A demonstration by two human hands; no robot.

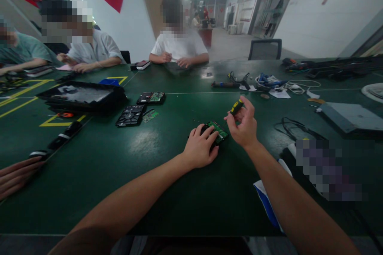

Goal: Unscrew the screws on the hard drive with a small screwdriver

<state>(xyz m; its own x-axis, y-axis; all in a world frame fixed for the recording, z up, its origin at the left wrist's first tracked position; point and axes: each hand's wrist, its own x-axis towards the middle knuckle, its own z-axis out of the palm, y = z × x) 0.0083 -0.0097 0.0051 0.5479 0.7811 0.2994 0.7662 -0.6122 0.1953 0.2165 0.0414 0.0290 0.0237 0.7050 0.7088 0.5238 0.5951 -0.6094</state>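
My left hand (200,147) lies over a hard drive (220,133), its fingers bent across the top and the thumb at the near side. The drive's green circuit board faces up, and the hand covers its left part. In my right hand (243,125) is a screwdriver with a yellow and black handle (236,107), gripped between thumb and fingers. It slants down toward the right end of the drive; whether its tip touches a screw is too small to tell. Tiny dark bits, possibly screws, lie just beyond the drive.
Left of my hands lie two more hard drives (131,115) (151,97) and a loose green circuit board (150,115). A black tray (80,95) stands farther left. Cables (269,81) and a grey metal box (350,117) are on the right. Co-workers sit across the table; another person's hand (19,175) rests at left.
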